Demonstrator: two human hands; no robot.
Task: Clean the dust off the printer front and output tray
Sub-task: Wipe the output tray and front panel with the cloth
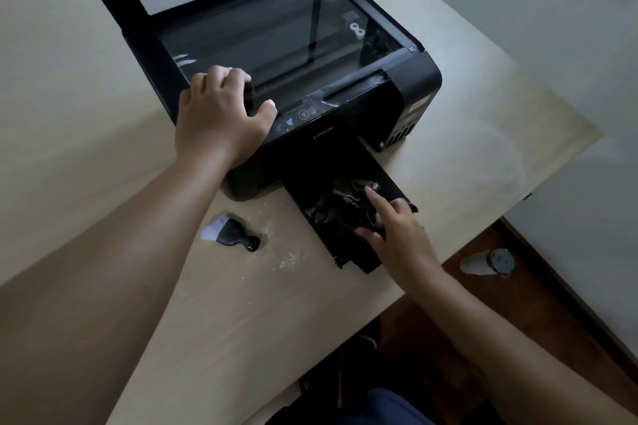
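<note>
A black printer point(348, 107) stands on a light wooden desk with its scanner lid raised and the glass bare. Its output tray point(303, 179) is pulled out toward me. My left hand point(221, 117) grips the printer's front left top corner, fingers curled over the edge by the glass and thumb near the control panel. On the tray lies a crumpled black cloth point(345, 207). My right hand point(393, 228) presses down on the cloth, with fingers spread and bent into its folds.
A small black brush with pale bristles point(231, 231) lies on the desk point(103, 114) left of the tray. Specks of dust point(291, 260) are scattered near it. A white cylinder point(486, 262) lies on the dark floor to the right, beyond the desk edge.
</note>
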